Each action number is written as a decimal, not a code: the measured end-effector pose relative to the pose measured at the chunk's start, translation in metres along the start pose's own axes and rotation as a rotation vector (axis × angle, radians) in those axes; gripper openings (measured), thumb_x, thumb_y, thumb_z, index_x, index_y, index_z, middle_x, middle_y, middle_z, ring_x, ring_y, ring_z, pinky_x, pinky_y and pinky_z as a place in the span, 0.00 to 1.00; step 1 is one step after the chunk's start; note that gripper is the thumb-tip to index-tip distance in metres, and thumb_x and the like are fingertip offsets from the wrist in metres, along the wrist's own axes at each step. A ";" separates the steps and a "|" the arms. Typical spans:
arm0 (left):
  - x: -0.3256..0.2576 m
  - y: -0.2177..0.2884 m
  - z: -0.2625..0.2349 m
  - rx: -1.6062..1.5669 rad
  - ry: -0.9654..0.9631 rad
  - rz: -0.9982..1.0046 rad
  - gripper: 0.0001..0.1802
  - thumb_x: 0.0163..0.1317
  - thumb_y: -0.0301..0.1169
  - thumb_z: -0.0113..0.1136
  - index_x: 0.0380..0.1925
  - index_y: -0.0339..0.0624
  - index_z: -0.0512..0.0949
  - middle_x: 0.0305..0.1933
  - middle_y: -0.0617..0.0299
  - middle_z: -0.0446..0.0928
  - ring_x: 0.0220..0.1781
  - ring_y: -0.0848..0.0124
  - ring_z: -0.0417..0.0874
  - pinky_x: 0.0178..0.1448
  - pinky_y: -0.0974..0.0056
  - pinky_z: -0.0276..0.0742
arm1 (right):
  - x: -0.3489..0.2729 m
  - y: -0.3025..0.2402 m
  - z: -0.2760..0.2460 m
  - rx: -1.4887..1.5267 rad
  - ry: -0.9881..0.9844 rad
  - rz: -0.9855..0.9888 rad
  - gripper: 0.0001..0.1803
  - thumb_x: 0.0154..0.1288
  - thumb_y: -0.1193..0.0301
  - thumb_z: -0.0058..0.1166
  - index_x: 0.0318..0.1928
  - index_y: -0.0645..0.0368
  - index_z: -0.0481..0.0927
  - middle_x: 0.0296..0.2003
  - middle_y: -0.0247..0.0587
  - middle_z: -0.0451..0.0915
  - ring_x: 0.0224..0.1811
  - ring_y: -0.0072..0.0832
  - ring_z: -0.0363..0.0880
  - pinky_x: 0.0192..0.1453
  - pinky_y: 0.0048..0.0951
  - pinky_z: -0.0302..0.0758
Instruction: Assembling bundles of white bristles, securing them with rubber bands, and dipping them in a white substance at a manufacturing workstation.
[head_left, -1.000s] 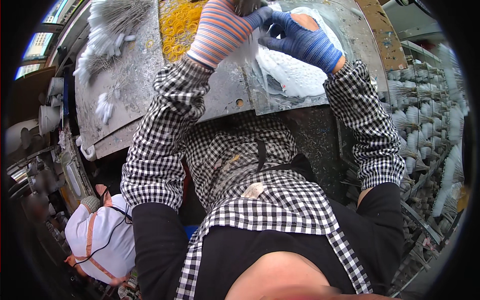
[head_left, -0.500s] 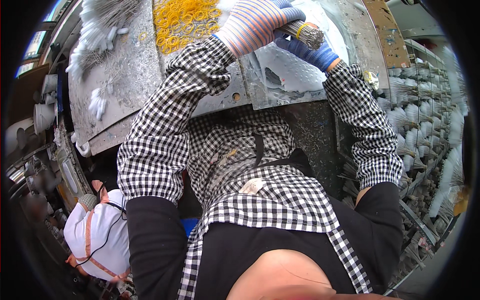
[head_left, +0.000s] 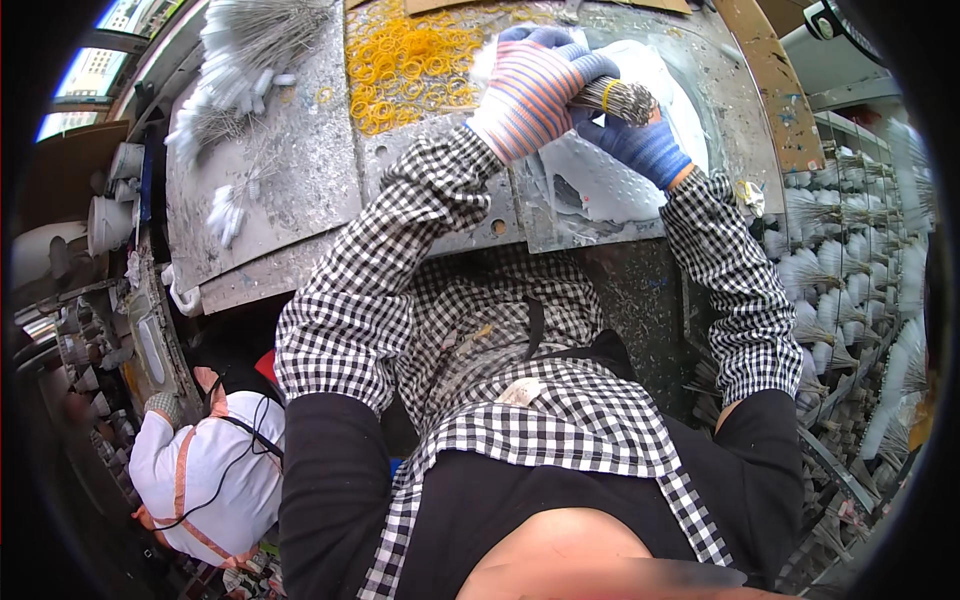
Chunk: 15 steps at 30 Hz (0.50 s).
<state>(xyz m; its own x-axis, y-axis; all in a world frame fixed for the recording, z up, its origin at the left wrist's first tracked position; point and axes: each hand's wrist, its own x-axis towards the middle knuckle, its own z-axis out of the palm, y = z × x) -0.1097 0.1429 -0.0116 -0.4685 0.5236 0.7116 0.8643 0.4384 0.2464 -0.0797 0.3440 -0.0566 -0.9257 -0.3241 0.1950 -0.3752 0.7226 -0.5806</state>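
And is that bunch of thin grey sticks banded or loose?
Banded: a yellow band crosses the bundle, and its sticks sit packed together in the left hand. The underside is hidden.

Blk top (head_left: 340,475), b&w chk apron (head_left: 545,432), sleeves (head_left: 345,305); L hand (head_left: 538,92) striped glv (head_left: 510,122), R hand (head_left: 640,148) blue glv (head_left: 662,162).

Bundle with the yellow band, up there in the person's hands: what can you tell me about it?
The bundle is a tight cluster of thin, grey, metallic-looking strands, circled by a yellow band that looks like rubber. It lies roughly sideways above the worktable, its strand ends toward the picture's right. The gloved left hand wraps around it, hiding the rest; the gloved right hand is just below and behind the strand ends, seemingly touching.
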 end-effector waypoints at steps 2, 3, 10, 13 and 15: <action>-0.023 0.001 0.003 -0.105 0.241 -0.290 0.20 0.53 0.33 0.79 0.46 0.50 0.83 0.44 0.60 0.84 0.50 0.59 0.84 0.58 0.53 0.77 | -0.002 -0.040 -0.027 -0.166 0.034 -0.058 0.15 0.65 0.57 0.66 0.43 0.54 0.85 0.36 0.42 0.89 0.36 0.40 0.88 0.42 0.38 0.83; -0.031 0.009 0.000 -0.539 0.450 -0.516 0.20 0.58 0.35 0.77 0.49 0.49 0.81 0.46 0.60 0.83 0.53 0.60 0.83 0.61 0.53 0.77 | -0.010 -0.056 -0.042 -0.232 0.124 -0.115 0.15 0.65 0.56 0.67 0.42 0.53 0.85 0.35 0.40 0.88 0.35 0.39 0.88 0.41 0.38 0.82; -0.092 0.076 -0.094 -1.611 1.007 -1.458 0.33 0.79 0.56 0.40 0.75 0.49 0.66 0.76 0.56 0.69 0.75 0.55 0.71 0.76 0.41 0.68 | -0.107 -0.142 -0.109 0.475 0.480 0.082 0.05 0.69 0.77 0.66 0.38 0.66 0.83 0.28 0.35 0.84 0.29 0.17 0.80 0.36 0.22 0.77; -0.156 0.076 -0.054 -2.043 1.137 -1.255 0.28 0.78 0.50 0.45 0.69 0.46 0.72 0.72 0.57 0.74 0.71 0.56 0.76 0.68 0.45 0.78 | -0.110 -0.141 -0.087 0.347 0.279 0.082 0.04 0.66 0.78 0.67 0.36 0.65 0.84 0.27 0.36 0.84 0.27 0.19 0.80 0.33 0.24 0.75; -0.167 0.082 -0.050 -2.284 1.108 -0.909 0.24 0.78 0.42 0.49 0.66 0.42 0.75 0.68 0.54 0.78 0.66 0.55 0.80 0.60 0.52 0.88 | -0.108 -0.141 -0.067 0.361 0.232 0.048 0.04 0.65 0.77 0.68 0.36 0.64 0.85 0.26 0.35 0.83 0.25 0.19 0.77 0.32 0.24 0.74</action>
<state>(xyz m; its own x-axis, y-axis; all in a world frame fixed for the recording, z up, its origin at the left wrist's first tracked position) 0.0486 0.0551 -0.0772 -0.9816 0.1555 -0.1110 -0.1450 -0.9846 -0.0976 0.0703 0.3177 0.0571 -0.9432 -0.1202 0.3097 -0.3294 0.4600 -0.8246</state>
